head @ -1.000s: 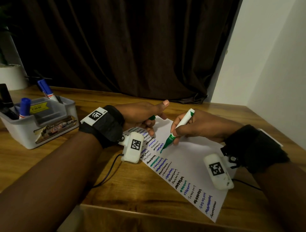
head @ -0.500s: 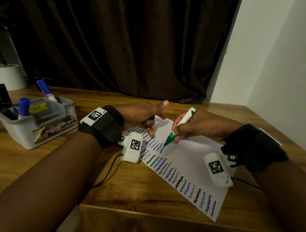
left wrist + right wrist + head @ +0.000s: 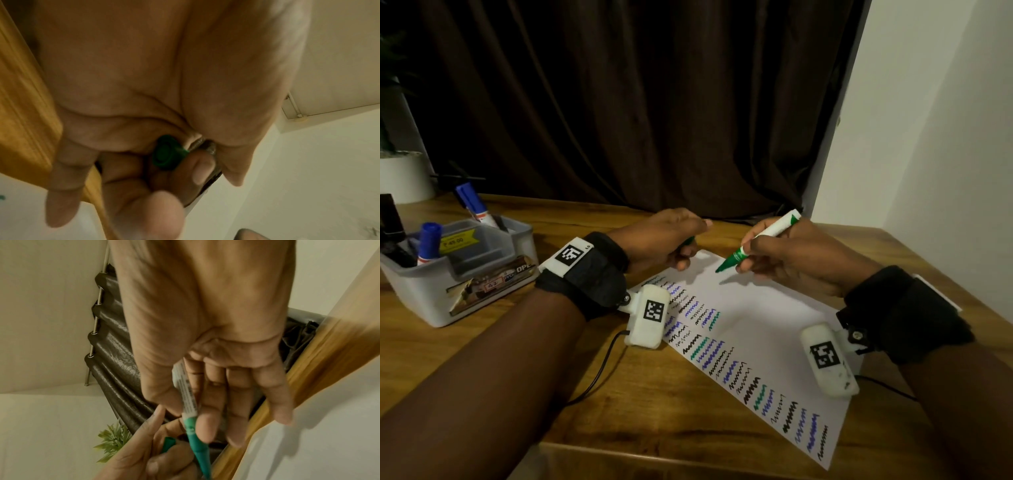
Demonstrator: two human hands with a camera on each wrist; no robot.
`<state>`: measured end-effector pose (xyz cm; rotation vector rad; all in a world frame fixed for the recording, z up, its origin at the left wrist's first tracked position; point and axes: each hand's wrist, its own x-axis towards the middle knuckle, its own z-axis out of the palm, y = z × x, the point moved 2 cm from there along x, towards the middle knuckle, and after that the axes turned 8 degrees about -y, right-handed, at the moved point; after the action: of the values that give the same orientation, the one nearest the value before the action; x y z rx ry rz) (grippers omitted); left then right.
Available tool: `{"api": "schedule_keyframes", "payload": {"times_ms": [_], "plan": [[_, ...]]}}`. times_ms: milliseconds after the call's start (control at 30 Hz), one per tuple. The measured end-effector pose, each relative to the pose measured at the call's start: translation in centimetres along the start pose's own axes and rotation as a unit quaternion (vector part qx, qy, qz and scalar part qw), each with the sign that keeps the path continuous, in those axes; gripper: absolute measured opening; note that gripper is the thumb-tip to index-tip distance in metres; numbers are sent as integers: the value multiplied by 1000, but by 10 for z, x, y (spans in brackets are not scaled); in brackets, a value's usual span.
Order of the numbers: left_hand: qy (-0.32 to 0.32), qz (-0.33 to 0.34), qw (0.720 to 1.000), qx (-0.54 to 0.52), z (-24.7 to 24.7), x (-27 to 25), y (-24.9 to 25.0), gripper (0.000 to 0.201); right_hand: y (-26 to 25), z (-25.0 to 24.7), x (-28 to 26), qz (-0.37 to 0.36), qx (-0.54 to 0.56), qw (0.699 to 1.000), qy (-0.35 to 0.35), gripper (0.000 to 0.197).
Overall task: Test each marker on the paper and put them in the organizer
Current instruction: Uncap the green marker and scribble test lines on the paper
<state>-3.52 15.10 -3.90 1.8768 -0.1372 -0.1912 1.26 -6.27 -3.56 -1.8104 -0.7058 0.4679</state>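
My right hand [image 3: 774, 255] pinches an uncapped green marker [image 3: 760, 241], white-barrelled, its tip lifted a little above the far end of the white paper [image 3: 756, 325]. In the right wrist view the green marker [image 3: 190, 410] runs down between thumb and fingers. My left hand [image 3: 664, 240] curls round the marker's green cap [image 3: 689, 240] at the paper's far left corner; the green cap [image 3: 164, 153] shows in the left wrist view between palm and fingers. The paper carries several rows of black, blue and green squiggles. The grey organizer [image 3: 421, 284] stands at the left.
The organizer holds two blue-capped markers [image 3: 428, 240] and a dark one. A white pot [image 3: 404, 174] stands behind it. A dark curtain hangs behind the wooden table [image 3: 585, 428], and a white wall closes the right side. Wrist-camera cables trail over the table.
My right hand has lifted the green marker off the paper and moved it away from the squiggles toward the far end. The left hand turned slightly, still on the cap.
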Motion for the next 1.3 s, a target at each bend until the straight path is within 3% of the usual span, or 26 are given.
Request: {"api": "schedule_keyframes", "payload": {"times_ms": [67,100,167,400,733,1000,1167,1300], "plan": [[28,28,999,-11,-3,2,2,10,-2,-3,2,-14,47,999,23,6],[39,35,999,-16,-5,2,2,9,-2,-5,3,-17,73,997,33,6],[53,38,998,-23,-8,4,-1,22,-2,-8,5,-21,123,991,55,8],[42,92,993,-66,-9,5,-3,38,-1,-12,7,-25,192,978,84,20],[35,130,991,-14,-11,8,-4,30,-2,-11,4,-32,185,976,108,13],[-12,142,990,3,2,4,4,28,-2,-7,-2,-45,131,989,54,19],[-29,147,988,-45,14,-2,8,37,-5,-3,-11,-73,88,993,34,19],[6,167,986,5,21,-7,12,34,-7,2,-14,-94,51,994,33,18]]}}
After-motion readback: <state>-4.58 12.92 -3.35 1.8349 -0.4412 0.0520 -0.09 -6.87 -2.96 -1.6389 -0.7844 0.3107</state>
